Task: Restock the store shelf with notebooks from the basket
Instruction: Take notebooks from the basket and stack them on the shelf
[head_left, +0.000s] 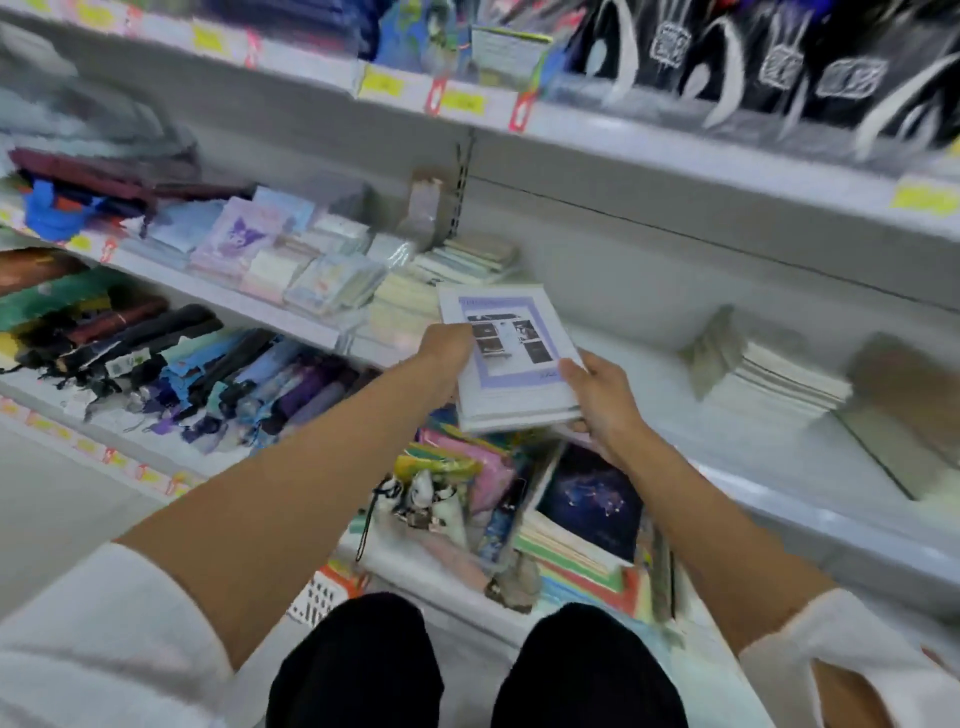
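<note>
Hands: both clamped on one stack of notebooks (514, 364). The left hand (448, 353) grips the left edge w/ thumb on the cover; the right hand (605, 402) holds the near right corner, fingers under.
Why 2 hands: prob. because the stack is several books thick, so a grip at two sides keeps the books from sliding apart.
Where: the stack is flat in the air, above the basket (318, 597) and in front of the shelf (670, 421), not yet on it.
Basket: more stock inside, e.g. a dark blue starry notebook (589, 499).
Open room: bare shelf board between the small piles (467, 254) at the left and a pale pile (779, 382) at the right.
Edges: the front lip looks low and the upper shelf (623, 140) is well above, so the stack can prob. go in flat.
</note>
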